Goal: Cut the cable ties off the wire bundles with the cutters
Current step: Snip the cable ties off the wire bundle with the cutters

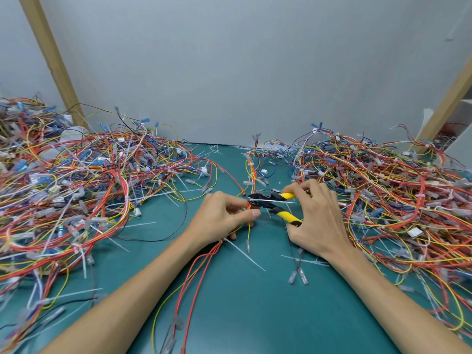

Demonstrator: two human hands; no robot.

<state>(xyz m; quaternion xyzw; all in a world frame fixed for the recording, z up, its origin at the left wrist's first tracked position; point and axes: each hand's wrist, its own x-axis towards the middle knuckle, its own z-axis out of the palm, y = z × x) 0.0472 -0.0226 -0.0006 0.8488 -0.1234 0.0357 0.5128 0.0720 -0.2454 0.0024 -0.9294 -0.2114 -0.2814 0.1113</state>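
— Yellow-and-black-handled steel cutters (277, 206): who grips them?
— Your right hand (316, 218), fingers curled round both spread handles; a thin white plastic cable tie (274, 200) crosses them.
— And the slim bundle of red, orange and yellow wires (251, 172)?
— Just left of the cutters' tip, pinched by your left hand (219, 221). Big tangled wire heaps (76, 180) lie well out on either side of the cutters.

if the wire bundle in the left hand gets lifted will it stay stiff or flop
Probably floppy: the wire bundle curves loosely across the mat. Likely light, since the left hand pinches it with fingertips. Trailing ends may snag.
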